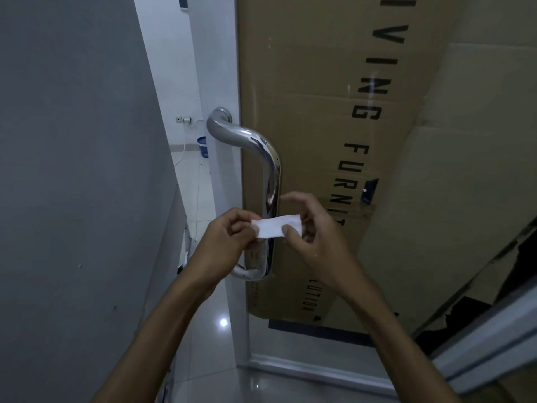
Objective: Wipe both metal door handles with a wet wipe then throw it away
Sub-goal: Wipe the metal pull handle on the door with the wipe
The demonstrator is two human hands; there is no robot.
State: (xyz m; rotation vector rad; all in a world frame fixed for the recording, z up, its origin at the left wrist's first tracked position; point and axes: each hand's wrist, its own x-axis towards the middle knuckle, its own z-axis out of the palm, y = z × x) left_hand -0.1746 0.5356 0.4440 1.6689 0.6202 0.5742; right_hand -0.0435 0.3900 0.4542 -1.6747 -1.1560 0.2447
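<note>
Here wet wipe (277,226) stretched between left hand (225,237) and right hand (311,228), both pinching, before door handle (268,170).

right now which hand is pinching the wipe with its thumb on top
The right hand: its thumb presses on the wet wipe near the right end. The left hand grips the other end with curled fingers.

Both forearms are bare up to the frame's lower edge, with no sleeves visible. The left hand (223,237) and right hand (315,237) wear nothing.
</note>
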